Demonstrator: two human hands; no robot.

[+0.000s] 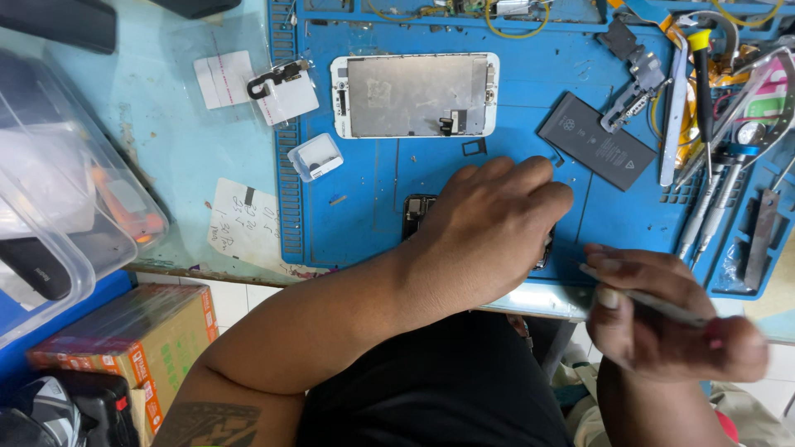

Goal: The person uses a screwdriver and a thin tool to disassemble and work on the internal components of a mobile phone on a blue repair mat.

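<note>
On blue mat | left hand covers phone | right hand fingers clamp tweezers, pointing left

1. We record bright, even, diffuse light with no single source evident.
2. Shadows are soft; we see a faint one under the left hand on the blue mat.
3. The metal back of the screen assembly shows mild sheen.
4. The right hand is motion-blurred; the centre is sharp.
5. We note wide-angle bending at the edges, as in the clear plastic bin.
</note>
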